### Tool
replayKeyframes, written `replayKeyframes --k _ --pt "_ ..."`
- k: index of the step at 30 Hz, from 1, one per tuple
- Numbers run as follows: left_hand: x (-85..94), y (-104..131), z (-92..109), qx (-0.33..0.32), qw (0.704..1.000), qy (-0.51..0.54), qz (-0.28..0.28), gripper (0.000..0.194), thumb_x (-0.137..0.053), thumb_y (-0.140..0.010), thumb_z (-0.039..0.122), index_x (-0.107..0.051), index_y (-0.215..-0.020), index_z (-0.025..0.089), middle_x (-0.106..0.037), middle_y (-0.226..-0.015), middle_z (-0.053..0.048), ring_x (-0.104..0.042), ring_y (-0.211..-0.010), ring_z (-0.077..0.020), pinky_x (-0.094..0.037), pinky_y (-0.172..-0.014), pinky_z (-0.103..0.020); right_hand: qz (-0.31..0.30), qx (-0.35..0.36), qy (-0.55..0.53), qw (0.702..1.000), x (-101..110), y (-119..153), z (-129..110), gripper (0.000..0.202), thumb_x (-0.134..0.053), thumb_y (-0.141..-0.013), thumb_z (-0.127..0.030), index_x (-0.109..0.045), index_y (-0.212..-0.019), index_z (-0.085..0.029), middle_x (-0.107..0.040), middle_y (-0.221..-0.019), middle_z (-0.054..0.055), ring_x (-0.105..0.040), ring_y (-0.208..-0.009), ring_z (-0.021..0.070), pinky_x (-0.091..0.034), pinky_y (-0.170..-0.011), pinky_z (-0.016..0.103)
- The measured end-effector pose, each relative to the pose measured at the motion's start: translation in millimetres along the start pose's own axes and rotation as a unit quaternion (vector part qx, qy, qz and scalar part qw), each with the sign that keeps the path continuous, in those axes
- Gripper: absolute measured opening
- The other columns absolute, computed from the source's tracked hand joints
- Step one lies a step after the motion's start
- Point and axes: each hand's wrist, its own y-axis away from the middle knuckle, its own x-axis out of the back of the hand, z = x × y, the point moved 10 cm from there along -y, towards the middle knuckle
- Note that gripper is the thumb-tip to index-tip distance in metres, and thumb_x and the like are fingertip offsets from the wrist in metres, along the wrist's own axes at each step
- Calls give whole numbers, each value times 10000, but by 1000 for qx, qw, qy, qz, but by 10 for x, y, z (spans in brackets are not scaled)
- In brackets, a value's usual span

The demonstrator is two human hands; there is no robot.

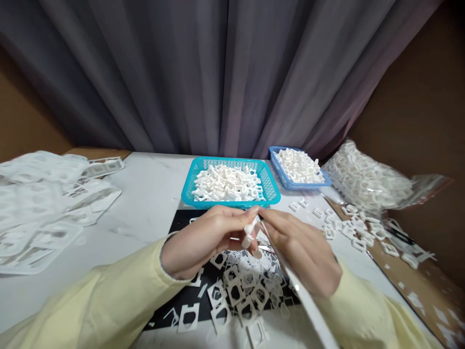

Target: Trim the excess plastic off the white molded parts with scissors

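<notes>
Near the centre, my left hand point(214, 230) is closed, thumb and fingers pinching a small white plastic piece point(250, 231). My right hand point(303, 247) meets it there, its fingers pressed together on the upper end of a long white strip point(308, 300). From those fingertips the strip runs down to the bottom edge, passing in front of my right hand. Whether the strip touches the piece, I cannot tell. Below both hands, white cut-out frames and scraps point(247, 291) are heaped on a black mat point(167, 303). Part of a metal tool point(266, 248) shows under my fingers.
Beyond my hands stands a teal basket point(187, 194) of white pieces, with a blue basket point(290, 185) behind it to the right. A clear bag point(366, 177) of pieces and loose white frames point(358, 228) lie right. White plastic trays point(47, 203) are piled left. A curtain point(203, 77) hangs behind.
</notes>
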Motion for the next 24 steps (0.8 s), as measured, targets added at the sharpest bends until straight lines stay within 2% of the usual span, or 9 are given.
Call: replayKeyframes --k 2,5,9,11,14,17,21,24 --pt "-1 4 -53 24 999 35 -10 349 -502 -868 368 -629 -678 104 -594 -662 -30 -571 -656 -136 -445 -736 -300 40 -67 -25 997 85 -10 142 142 -491 -870 -110 -613 -878 -182 -708 -968 76 -685 -847 173 -593 -718 262" --pt "-1 10 -114 56 993 106 -12 346 -498 -876 336 -621 -664 92 -594 -640 -32 -588 -646 -138 -465 -794 -337 87 -143 -76 983 191 21 296 80 -579 -831 -123 -596 -795 -192 -722 -897 46 -695 -762 161 -590 -629 236" --pt "-40 9 -147 73 980 183 -22 254 -491 -881 251 -646 -760 89 -604 -639 -36 -588 -636 -134 -485 -800 -352 77 -278 -227 930 139 67 533 161 -642 -795 -154 -569 -654 -175 -732 -807 22 -700 -735 157 -585 -619 224" --pt "-62 8 -157 76 977 199 -28 251 -482 -876 204 -646 -731 82 -611 -644 -51 -592 -640 -137 -486 -813 -363 68 -315 -263 909 122 63 581 199 -658 -778 -144 -558 -608 -172 -732 -753 15 -702 -697 156 -583 -577 208" --pt "-83 4 -159 75 972 221 -35 260 -485 -851 140 -636 -648 79 -598 -604 -45 -584 -607 -125 -469 -857 -392 49 -336 -287 896 105 50 602 207 -677 -762 -174 -569 -586 -169 -725 -690 19 -702 -658 167 -573 -518 194" --pt "-92 -1 -155 74 968 235 -44 247 -497 -837 119 -633 -634 79 -592 -611 -35 -585 -598 -116 -475 -843 -373 38 -341 -288 894 108 64 597 202 -688 -753 -194 -585 -581 -173 -725 -683 15 -701 -654 163 -562 -502 171" --pt "-88 3 -136 68 972 219 -50 253 -474 -880 183 -644 -726 78 -611 -644 -42 -594 -626 -114 -499 -769 -297 30 -324 -322 889 102 71 516 209 -677 -755 -131 -578 -577 -177 -733 -827 22 -698 -797 165 -581 -645 165" --pt "-82 15 -103 55 984 162 -48 311 -461 -899 240 -634 -698 77 -621 -665 -52 -606 -660 -122 -494 -743 -268 27 -315 -340 885 94 68 458 152 -665 -761 -107 -619 -631 -172 -725 -899 34 -688 -853 175 -583 -725 195"
